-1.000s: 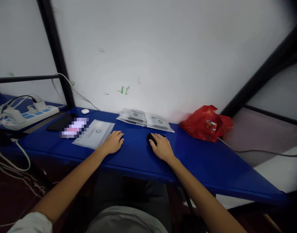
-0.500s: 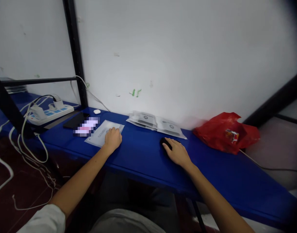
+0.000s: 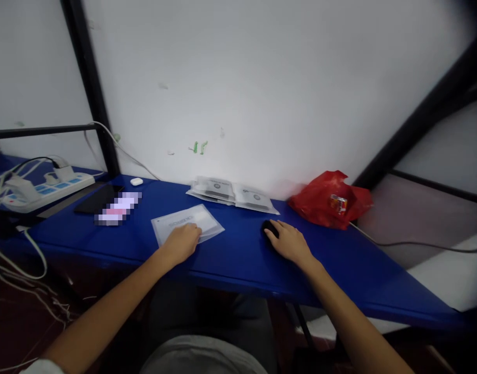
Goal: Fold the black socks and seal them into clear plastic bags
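Observation:
A frosted plastic pouch (image 3: 184,215) with grey printing lies flat on the blue table. My left hand (image 3: 183,243) is closed on its near right part, with the fingers curled and the fingertips hidden from me. To the right, my right hand (image 3: 289,240) is wrapped over a small black rounded thing, which looks like a computer mouse (image 3: 270,227). Only the left front part of it shows. Against the wall, between and beyond my hands, rest more frosted pouches (image 3: 256,199) with dark contents, partly overlapping.
A red plastic bag (image 3: 320,202) sits at the back right, with a cable behind it. On the left are a phone with a blurred screen (image 3: 117,209), a white earbud case (image 3: 136,182), a dark flat device (image 3: 92,201) and a power strip (image 3: 51,192) with tangled cords. Black posts frame the table (image 3: 230,259).
My left hand has drawn the pouch to the right and nearer, turning it. My right hand stays on the mouse, shifting little. The view has swung to the right.

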Motion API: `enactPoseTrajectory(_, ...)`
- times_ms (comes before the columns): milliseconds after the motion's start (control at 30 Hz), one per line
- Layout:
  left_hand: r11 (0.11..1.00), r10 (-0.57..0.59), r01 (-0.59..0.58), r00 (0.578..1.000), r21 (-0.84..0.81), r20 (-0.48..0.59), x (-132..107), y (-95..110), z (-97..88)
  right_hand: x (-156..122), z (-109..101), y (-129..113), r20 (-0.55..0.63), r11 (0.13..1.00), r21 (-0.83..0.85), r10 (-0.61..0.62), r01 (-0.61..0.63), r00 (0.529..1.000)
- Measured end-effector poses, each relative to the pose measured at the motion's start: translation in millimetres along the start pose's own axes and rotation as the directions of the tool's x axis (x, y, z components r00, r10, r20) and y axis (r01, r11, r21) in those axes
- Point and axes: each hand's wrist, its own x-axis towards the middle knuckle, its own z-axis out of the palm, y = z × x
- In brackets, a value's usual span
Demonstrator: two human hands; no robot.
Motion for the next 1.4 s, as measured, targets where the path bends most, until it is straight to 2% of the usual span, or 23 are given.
enactPoseTrajectory(67, 0.996, 0.086, -0.086, 0.996, 0.018, -0.027, 1.0, 17.9, 2.8, -11.7, -6.6, -9.0, -0.137, 0.999, -0.008, -0.049, 0.048, 0.989)
enactPoseTrajectory(133, 0.988, 0.147, -0.143, 0.986, 0.061, -0.083, 4.3, 30.8, 5.3, -27.6, -13.5, -23.6, -0.248, 0.978, 0.05, -0.183, 0.201, 0.951)
enactPoseTrajectory(167, 0.983, 0.17, -0.161, 0.978, 0.085, -0.117, 6.3, 35.1, 5.9, -36.5, -16.6, -32.1, -0.268, 0.95, 0.085, -0.268, 0.3, 0.925)
enactPoseTrajectory(233, 0.976, 0.199, -0.178, 0.963, 0.127, -0.183, 10.3, 40.1, 5.1, -53.7, -21.6, -49.4, -0.254, 0.872, 0.141, -0.425, 0.468, 0.869)
enactPoseTrajectory(300, 0.972, 0.213, -0.182, 0.947, 0.147, -0.239, 13.3, 42.2, 1.7, -66.1, -24.1, -64.5, -0.234, 0.792, 0.168, -0.546, 0.587, 0.804)
enactPoseTrajectory(367, 0.974, 0.215, -0.184, 0.936, 0.133, -0.28, 15.1, 43.5, -3.2, -70.9, -23.8, -75.6, -0.244, 0.745, 0.167, -0.603, 0.646, 0.759)
enactPoseTrajectory(433, 0.977, 0.213, -0.192, 0.927, 0.095, -0.31, 16.2, 44.8, -8.3, -68.7, -21.1, -82.6, -0.234, 0.728, 0.155, -0.629, 0.668, 0.741)
enactPoseTrajectory(500, 0.977, 0.212, -0.199, 0.92, 0.072, -0.33, 16.7, 44.9, -12.1, -62.7, -17.3, -85.7, -0.174, 0.738, 0.148, -0.636, 0.659, 0.752)
enactPoseTrajectory(600, 0.977, 0.209, -0.18, 0.921, 0.116, -0.33, 15.7, 38.6, -13.9, -54.2, -12.4, -85.1, -0.052, 0.782, 0.131, -0.608, 0.609, 0.792)
enactPoseTrajectory(700, 0.979, 0.166, -0.121, 0.938, 0.162, -0.303, 11.9, 25.2, -11.6, -50.6, -9.8, -82.5, 0.014, 0.828, 0.105, -0.555, 0.55, 0.832)
enactPoseTrajectory(800, 0.988, 0.104, -0.069, 0.958, 0.137, -0.268, 6.8, 14.8, -8.9, -49.5, -8.3, -85.8, 0.049, 0.875, 0.067, -0.482, 0.479, 0.875)
enactPoseTrajectory(867, 0.99, 0.084, -0.056, 0.97, 0.127, -0.227, 4.5, 14.5, -8.9, -47.7, -7.0, -93.2, 0.049, 0.883, 0.051, -0.469, 0.467, 0.882)
enactPoseTrajectory(1000, 0.982, 0.124, -0.095, 0.976, 0.163, -0.18, 3.3, 23.1, -12.8, -38.5, -2.6, -109.6, -0.015, 0.856, 0.101, -0.508, 0.507, 0.861)
enactPoseTrajectory(1167, 0.971, 0.143, -0.114, 0.982, 0.209, -0.125, 0.1, 24.5, -15.5, -26.9, 0.8, -108.9, -0.054, 0.911, 0.11, -0.394, 0.398, 0.917)
enactPoseTrajectory(1233, 0.974, 0.126, -0.104, 0.987, 0.2, -0.101, -2.1, 22.7, -14.4, -27.0, -0.6, -105.3, -0.027, 0.904, 0.139, -0.406, 0.405, 0.914)
enactPoseTrajectory(1300, 0.979, 0.098, -0.076, 0.989, 0.191, -0.107, -3.7, 21.2, -12.8, -30.4, -4.1, -101.5, -0.017, 0.857, 0.211, -0.478, 0.471, 0.878)
enactPoseTrajectory(1367, 0.98, 0.072, -0.046, 0.989, 0.195, -0.131, -4.3, 20.0, -11.8, -35.4, -9.5, -95.1, -0.071, 0.785, 0.308, -0.544, 0.537, 0.836)
enactPoseTrajectory(1400, 0.979, 0.061, -0.032, 0.989, 0.202, -0.136, -4.3, 19.5, -11.8, -37.8, -12.6, -89.7, -0.113, 0.761, 0.348, -0.546, 0.548, 0.83)
